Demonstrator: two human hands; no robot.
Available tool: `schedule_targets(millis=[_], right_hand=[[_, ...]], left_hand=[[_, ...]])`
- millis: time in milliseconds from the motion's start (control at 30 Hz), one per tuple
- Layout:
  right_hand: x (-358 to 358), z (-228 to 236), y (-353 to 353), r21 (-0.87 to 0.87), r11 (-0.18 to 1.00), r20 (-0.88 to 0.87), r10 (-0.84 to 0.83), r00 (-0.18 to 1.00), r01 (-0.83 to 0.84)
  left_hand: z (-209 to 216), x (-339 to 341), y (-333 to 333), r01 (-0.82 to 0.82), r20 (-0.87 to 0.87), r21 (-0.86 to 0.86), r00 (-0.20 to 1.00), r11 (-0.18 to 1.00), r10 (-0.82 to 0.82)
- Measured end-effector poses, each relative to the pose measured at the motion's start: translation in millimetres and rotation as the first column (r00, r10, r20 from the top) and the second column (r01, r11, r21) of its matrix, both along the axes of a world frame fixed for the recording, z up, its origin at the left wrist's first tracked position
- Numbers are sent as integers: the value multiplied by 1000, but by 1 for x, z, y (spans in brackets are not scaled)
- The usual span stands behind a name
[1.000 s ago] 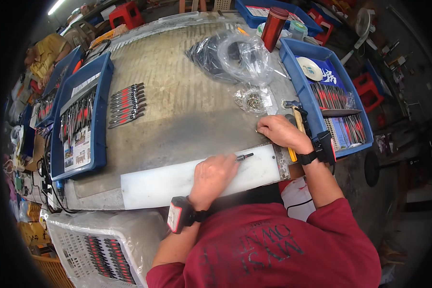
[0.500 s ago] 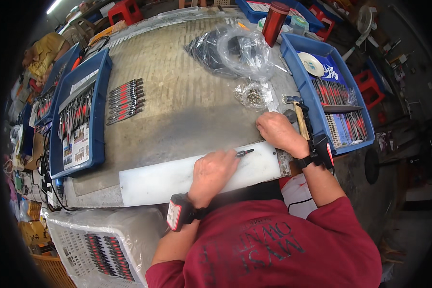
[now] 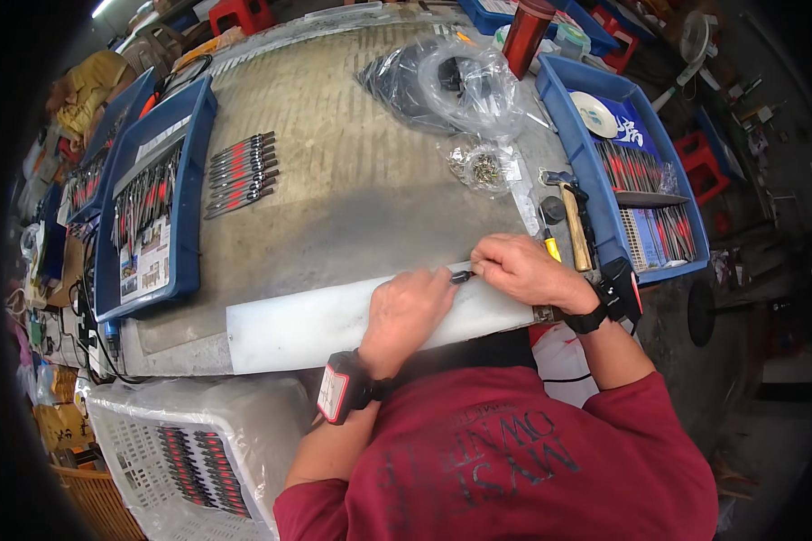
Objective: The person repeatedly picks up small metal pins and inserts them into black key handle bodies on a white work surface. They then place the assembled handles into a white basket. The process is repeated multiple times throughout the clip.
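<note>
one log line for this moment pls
left hand on white board | right hand pinching small dark tool | hammer beside

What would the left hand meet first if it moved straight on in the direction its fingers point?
Probably the small dark tool at its fingertips, then the right hand pinching that tool over the white board. The left hand points up-right; depth is unclear.

Matt white board point(image 3: 316, 326), probably plastic; rough grey worktop point(image 3: 361, 198); wooden-handled hammer point(image 3: 575, 224).

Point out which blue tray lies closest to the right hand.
The blue tray just right of the hammer, beside the right hand; the other blue trays lie far across the table at the left edge.
</note>
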State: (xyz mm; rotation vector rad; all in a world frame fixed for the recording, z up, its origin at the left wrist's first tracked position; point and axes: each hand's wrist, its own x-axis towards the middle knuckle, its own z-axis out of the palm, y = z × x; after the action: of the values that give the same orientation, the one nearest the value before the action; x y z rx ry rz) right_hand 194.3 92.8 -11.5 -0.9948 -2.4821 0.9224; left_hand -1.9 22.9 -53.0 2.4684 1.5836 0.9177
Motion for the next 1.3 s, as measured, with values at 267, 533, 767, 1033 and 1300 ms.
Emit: schedule_targets(millis=[267, 533, 767, 1033, 1300], right_hand=[[-8, -11, -4, 65, 998, 64, 15, 998, -19], [-10, -13, -3, 26, 998, 117, -53, 992, 51], [-16, -11, -6, 38, 993, 171, -117, 978, 112], [-15, -8, -7, 28, 995, 164, -103, 981, 100], [-16, -10, -5, 5, 995, 90, -104, 990, 104]], left_hand=[[-1, 0, 0, 17, -21, 58, 1000, 998, -16], [-1, 0, 0, 24, -54, 59, 998, 998, -21], [0, 0, 0, 36, -94, 49, 995, 998, -32], [2, 0, 0, 39, -125, 64, 992, 997, -31], [2, 0, 0, 50, -113, 46, 993, 998, -44]])
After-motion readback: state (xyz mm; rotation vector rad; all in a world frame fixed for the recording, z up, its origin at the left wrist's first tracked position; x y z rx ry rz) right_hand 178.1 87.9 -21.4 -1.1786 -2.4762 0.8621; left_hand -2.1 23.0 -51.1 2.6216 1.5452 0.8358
